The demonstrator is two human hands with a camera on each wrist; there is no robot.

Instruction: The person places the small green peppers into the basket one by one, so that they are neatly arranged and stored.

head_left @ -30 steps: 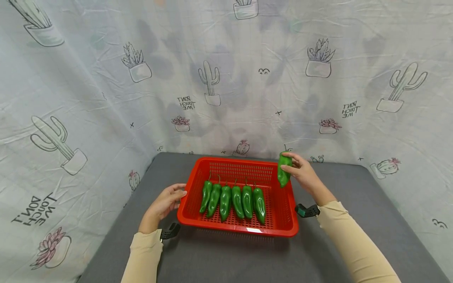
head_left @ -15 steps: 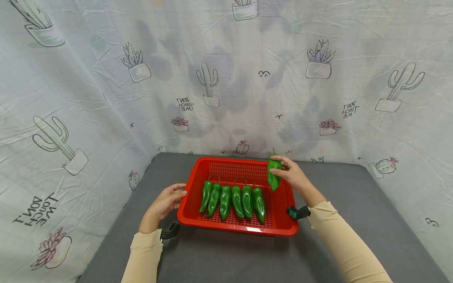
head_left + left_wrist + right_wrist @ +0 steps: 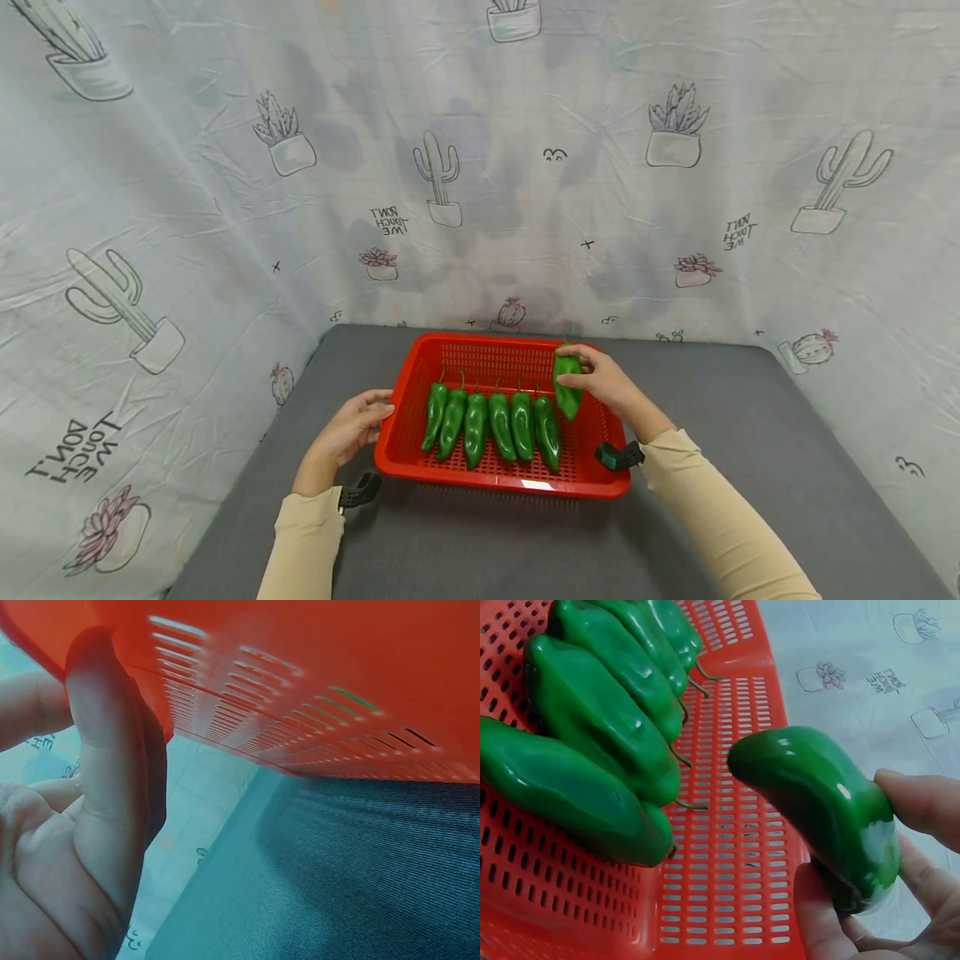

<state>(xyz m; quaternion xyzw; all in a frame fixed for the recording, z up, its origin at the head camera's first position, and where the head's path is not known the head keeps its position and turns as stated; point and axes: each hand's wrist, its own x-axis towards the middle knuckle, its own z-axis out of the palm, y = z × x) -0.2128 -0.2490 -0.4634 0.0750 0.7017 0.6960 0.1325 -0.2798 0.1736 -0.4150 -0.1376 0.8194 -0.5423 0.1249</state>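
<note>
A red plastic basket (image 3: 504, 482) with slotted walls stands on a grey table. Several green chili peppers (image 3: 475, 429) lie in it side by side, stems toward the far wall. My right hand (image 3: 603, 385) holds another green pepper (image 3: 567, 387) between thumb and fingers, above the basket's right part. In the right wrist view this pepper (image 3: 821, 802) hangs apart from the row of peppers (image 3: 600, 712). At the basket's left rim, my left hand (image 3: 351, 427) holds the edge; the left wrist view shows its thumb (image 3: 109, 742) against the red plastic, with the other fingertips partly hidden.
The grey tabletop (image 3: 480, 550) extends around the basket on all sides. Behind it hangs a pale curtain (image 3: 510, 167) printed with potted cacti. Dark straps (image 3: 621, 455) are worn on both wrists.
My right hand has carried its pepper left and lower, from the basket's right rim to over the bare strip beside the row. My left hand and the basket stay nearly still.
</note>
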